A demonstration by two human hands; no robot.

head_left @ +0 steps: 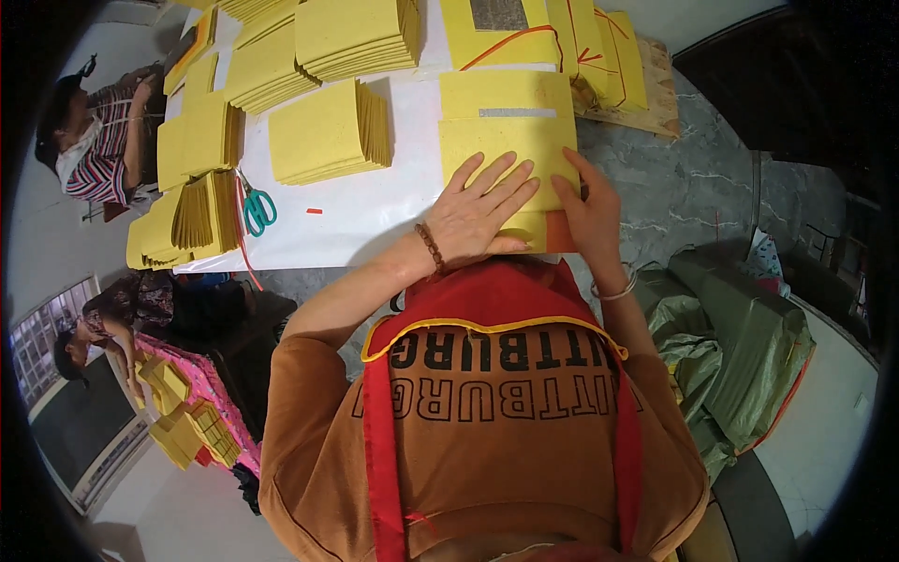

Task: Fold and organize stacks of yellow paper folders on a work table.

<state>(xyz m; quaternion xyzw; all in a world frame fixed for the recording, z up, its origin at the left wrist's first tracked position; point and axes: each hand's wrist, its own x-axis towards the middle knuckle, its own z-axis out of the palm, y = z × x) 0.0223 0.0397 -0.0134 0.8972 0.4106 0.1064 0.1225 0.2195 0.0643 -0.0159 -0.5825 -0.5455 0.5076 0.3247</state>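
Note:
A stack of yellow paper (pixel 506 103) with a narrow grey strip across it lies at the right side of the white-covered table (pixel 346 220). My left hand (pixel 482 208) rests flat on its near part, fingers spread. At the stack's right edge is my right hand (pixel 590 211), its thumb and forefinger stretched out and apart; its other fingers are partly hidden. Between my hands, an orange-red patch (pixel 559 232) shows at the stack's near right corner; I cannot tell what it is.
Several yellow paper stacks (pixel 328 131) cover the table's left and far side. Green-handled scissors (pixel 257 208) lie near its left edge. Bundles tied with red cord (pixel 599 56) stand at the far right. Green wrapped bales (pixel 740 347) are to my right. Two people (pixel 108 155) are at the left.

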